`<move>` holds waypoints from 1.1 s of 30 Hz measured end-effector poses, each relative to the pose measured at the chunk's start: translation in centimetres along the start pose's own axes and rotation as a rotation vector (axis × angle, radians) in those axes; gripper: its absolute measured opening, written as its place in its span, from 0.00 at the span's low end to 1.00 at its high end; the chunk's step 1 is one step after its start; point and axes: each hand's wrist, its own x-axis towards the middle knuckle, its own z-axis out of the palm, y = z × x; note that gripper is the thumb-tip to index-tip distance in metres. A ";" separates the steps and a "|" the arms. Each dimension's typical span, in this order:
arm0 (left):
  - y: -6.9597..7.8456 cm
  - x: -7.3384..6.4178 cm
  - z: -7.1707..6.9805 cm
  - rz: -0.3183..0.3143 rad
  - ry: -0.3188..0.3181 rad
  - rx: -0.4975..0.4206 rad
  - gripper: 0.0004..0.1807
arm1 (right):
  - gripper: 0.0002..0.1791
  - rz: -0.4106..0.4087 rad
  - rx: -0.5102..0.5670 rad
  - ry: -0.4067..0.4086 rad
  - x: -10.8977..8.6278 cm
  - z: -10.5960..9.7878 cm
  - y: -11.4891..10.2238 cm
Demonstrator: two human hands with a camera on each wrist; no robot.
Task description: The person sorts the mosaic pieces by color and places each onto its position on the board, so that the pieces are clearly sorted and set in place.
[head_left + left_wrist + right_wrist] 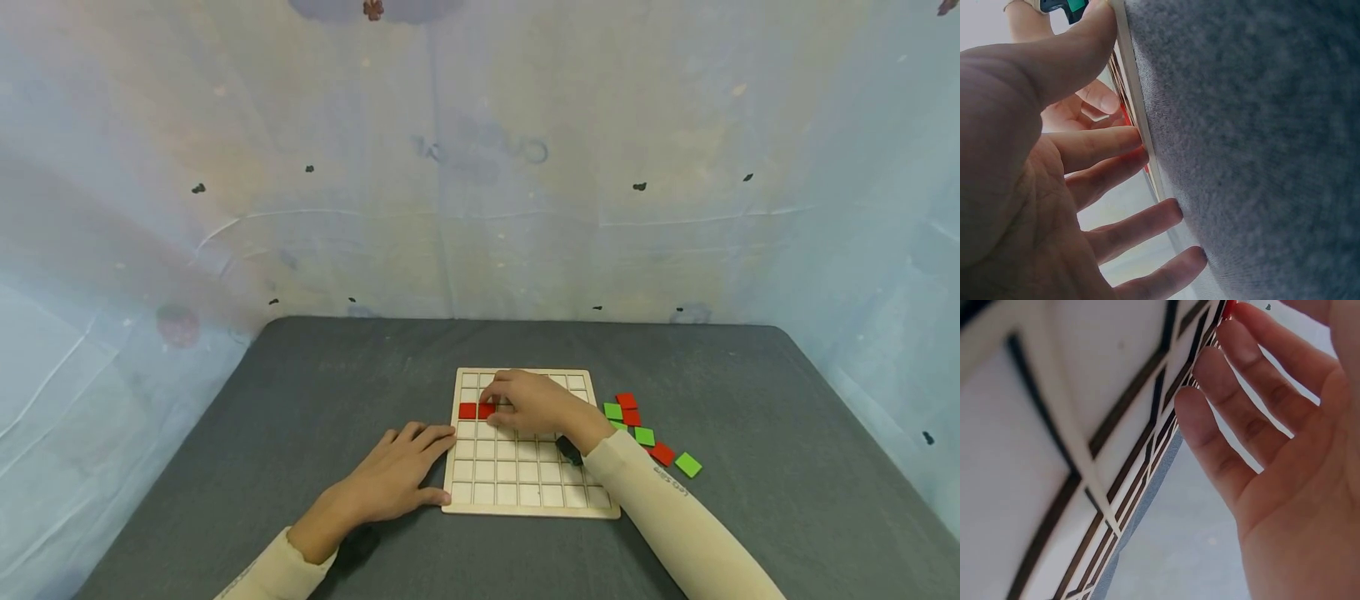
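A light wooden grid board lies on the dark table. Two red square tiles sit side by side near its left edge, one a left red tile, the other a right red tile. My right hand reaches over the board from the right and pinches the right red tile, thumb and index finger at its sides. In the right wrist view, a bit of red shows by the fingertips. My left hand rests along the board's left edge, fingers spread; its fingertips meet the rim.
To the board's right lie loose red and green tiles, among them a red tile and a green tile, some partly hidden by the right forearm. A patterned cloth hangs behind the dark table.
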 end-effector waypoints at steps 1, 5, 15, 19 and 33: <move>0.0 0.0 0.0 0.001 0.000 -0.002 0.43 | 0.18 -0.002 0.004 0.000 0.0 0.0 0.0; 0.0 0.0 0.0 0.004 0.002 -0.002 0.43 | 0.16 -0.006 0.002 0.001 0.0 0.1 0.1; -0.1 -0.1 0.2 0.003 0.007 -0.002 0.43 | 0.15 0.001 -0.019 0.005 0.0 0.2 0.0; -0.1 -0.1 0.2 0.004 0.009 -0.004 0.43 | 0.14 0.008 -0.013 0.007 0.0 0.2 0.0; -0.2 0.2 0.3 0.003 0.011 0.010 0.42 | 0.16 0.005 -0.006 -0.005 0.0 -0.1 0.0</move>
